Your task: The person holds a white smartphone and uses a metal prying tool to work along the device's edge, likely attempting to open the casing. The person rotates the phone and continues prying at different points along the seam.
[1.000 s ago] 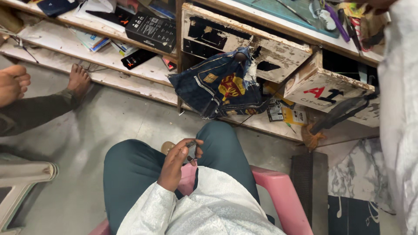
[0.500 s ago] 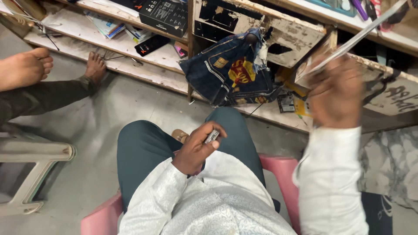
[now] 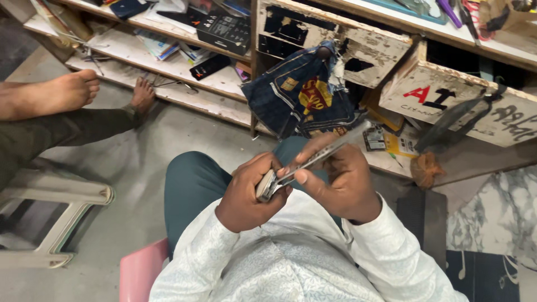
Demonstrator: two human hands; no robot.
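Clasped in the left hand (image 3: pixel 246 196), fingers curled tight round it over the lap: a small pale flat slab-shaped device (image 3: pixel 267 185); pinched closed in the right hand (image 3: pixel 341 182), thumb on top, a pair of long thin silvery metal tweezers (image 3: pixel 327 154), tip touching the device's upper edge. Just beyond the hands, hanging off a worn white-painted wooden shelf (image 3: pixel 335 36): a dark blue denim cloth with a red-and-yellow patch (image 3: pixel 305 100). Far left of the grip: another person's bare feet (image 3: pixel 72 92) by a grey plastic stool (image 3: pixel 61 196); below the left arm, a pink plastic seat (image 3: pixel 137 274).
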